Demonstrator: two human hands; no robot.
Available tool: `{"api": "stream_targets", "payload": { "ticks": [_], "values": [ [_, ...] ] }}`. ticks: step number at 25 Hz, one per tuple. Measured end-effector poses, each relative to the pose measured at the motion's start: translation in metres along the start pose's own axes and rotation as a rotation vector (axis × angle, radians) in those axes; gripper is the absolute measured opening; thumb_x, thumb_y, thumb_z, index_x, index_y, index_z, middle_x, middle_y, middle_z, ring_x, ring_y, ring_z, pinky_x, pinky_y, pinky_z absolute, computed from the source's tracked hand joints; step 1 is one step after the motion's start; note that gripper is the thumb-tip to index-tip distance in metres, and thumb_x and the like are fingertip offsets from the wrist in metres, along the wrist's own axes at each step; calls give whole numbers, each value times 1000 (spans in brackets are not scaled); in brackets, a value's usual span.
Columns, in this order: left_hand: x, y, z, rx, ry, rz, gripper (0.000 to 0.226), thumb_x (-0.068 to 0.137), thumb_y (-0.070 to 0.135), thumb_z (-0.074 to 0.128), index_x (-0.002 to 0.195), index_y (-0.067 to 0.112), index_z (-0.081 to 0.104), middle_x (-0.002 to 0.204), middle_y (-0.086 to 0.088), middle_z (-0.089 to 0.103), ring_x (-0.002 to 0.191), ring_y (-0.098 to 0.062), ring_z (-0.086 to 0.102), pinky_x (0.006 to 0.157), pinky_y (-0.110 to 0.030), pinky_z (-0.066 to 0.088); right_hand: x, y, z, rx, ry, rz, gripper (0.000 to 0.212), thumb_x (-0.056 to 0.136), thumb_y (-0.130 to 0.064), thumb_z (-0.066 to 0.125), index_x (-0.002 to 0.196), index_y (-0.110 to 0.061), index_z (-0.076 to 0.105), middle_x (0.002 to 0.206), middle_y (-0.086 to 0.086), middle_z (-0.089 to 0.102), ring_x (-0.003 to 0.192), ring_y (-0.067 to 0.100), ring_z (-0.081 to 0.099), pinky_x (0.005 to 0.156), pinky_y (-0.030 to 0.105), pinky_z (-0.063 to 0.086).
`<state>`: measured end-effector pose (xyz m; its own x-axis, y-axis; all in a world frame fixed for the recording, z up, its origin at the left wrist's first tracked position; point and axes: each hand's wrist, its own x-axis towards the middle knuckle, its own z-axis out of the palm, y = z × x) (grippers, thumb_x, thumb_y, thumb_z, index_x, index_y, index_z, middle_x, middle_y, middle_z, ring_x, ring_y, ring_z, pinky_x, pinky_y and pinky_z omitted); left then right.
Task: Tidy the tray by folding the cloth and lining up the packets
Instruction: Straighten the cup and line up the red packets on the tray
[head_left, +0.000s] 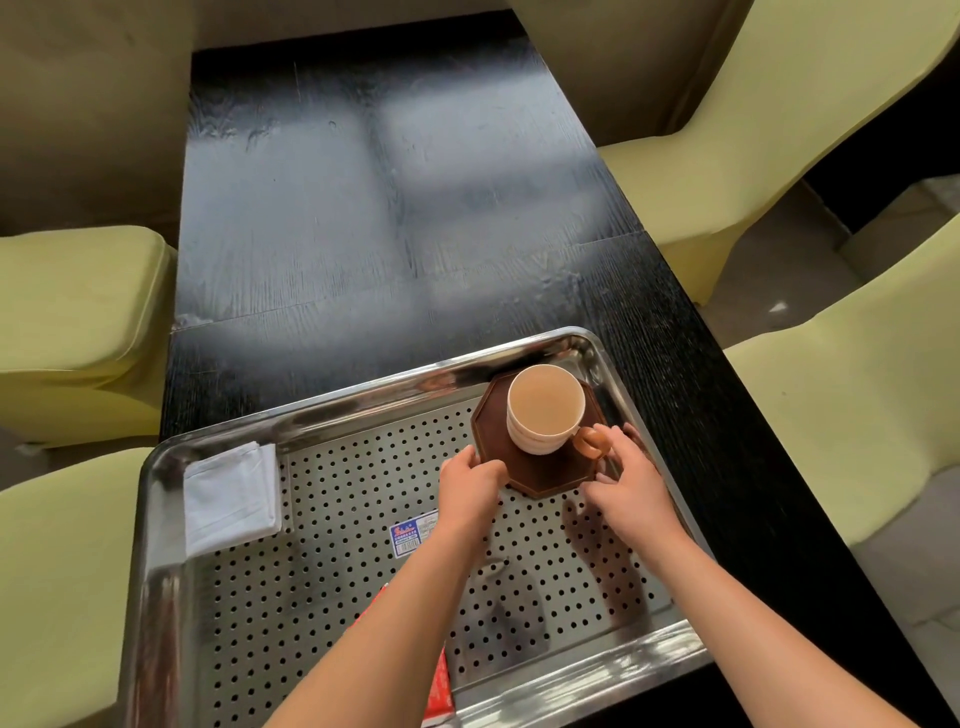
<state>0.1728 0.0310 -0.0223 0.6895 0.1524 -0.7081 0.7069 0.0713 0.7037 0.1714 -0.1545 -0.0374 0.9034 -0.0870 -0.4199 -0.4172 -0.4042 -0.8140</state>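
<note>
— where did the tray sit?

— you had the steel tray on the near end of a dark table, with chairs in pale yellow-green covers on both sides. its floor was a plate full of small holes.

— and the cloth?

— the white cloth lay folded into a neat rectangle in the tray's far left corner, tight against the rim. neither of your hands touched it.

— the packets?

— only a red packet showed, near the tray's front edge. your left forearm covered most of it, so i could not tell how many were there or how they lay. a blue and white label with a barcode sat on the tray floor beside your left wrist.

— what were the hands doing?

— both were at the far right corner, on the brown eight-sided coaster. your left hand gripped its left edge, fingers curled round it. your right hand held the right edge, fingers bent down over the far side and the thumb close by the cup's brown handle.

— and the cup?

— the cream cup stood upright on the coaster, handle pointing toward your right hand. i could not tell whether the coaster rested on the tray floor or was raised off it.
</note>
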Motion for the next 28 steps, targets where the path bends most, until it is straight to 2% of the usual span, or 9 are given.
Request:
{"api": "stream_targets", "payload": {
  "ticks": [3,5,7,9,12,15,18,20,28],
  "values": [
    [5,1,-2,15,-30,-1,33,75,-3,49,105,-8,61,90,-10,58,85,-20,47,73,-38,39,-10,-10,-1,-87,158,-200,45,86,-37,74,127,-28,61,132,-12,51,111,1,56,79,14,47],
    [5,2,-2,16,-31,-3,34,75,-4,49,106,-4,64,99,-12,64,88,-25,55,76,-41,46,-14,-18,0,-186,260,-308,30,88,-52,62,104,-27,66,108,-13,59,92,-1,60,69,15,45],
    [5,1,-2,29,-27,-1,33,76,-2,49,104,1,66,114,-17,66,101,-33,63,87,-46,54,-14,-22,3,-274,291,-369,29,93,-43,61,81,-17,68,89,-7,63,79,6,60,65,28,51],
    [4,1,-2,19,-33,-4,34,76,-2,50,104,5,68,118,-18,67,109,-33,64,96,-49,52,-14,-25,5,-354,278,-414,28,94,-34,64,75,-13,69,79,-4,64,74,11,60,63,31,50],
    [6,0,-2,4,-33,-14,37,75,-2,50,105,8,68,115,-16,70,110,-31,64,96,-47,52,-15,-26,8,-388,278,-428,27,94,-30,65,74,-12,69,77,-3,64,72,12,60,61,29,48],
    [5,1,-3,-24,-44,-23,36,72,-2,49,103,1,67,100,-16,68,86,-25,57,81,-41,51,-13,-28,10,-331,331,-365,29,94,-31,65,72,-12,69,75,-2,64,72,12,60,62,30,49],
    [2,5,-3,-72,-51,-56,23,70,-3,49,83,7,65,83,-5,61,75,-20,45,72,-36,41,-13,-29,12,-309,359,-332,30,94,-33,66,71,-13,70,74,-4,66,72,10,61,61,27,48],
    [2,7,-2,-83,-56,-76,19,68,-2,49,73,13,59,83,-5,61,77,-22,44,72,-37,39,-13,-28,13,-293,365,-330,31,93,-33,66,70,-14,70,73,-4,65,72,9,60,61,26,47],
    [9,3,-1,-47,-75,-34,31,74,0,50,99,4,68,99,-11,70,87,-24,54,78,-41,47,-15,-25,10,-210,323,-284,28,95,-42,61,81,-20,72,81,-8,68,79,7,63,66,28,51]
  ]
}}
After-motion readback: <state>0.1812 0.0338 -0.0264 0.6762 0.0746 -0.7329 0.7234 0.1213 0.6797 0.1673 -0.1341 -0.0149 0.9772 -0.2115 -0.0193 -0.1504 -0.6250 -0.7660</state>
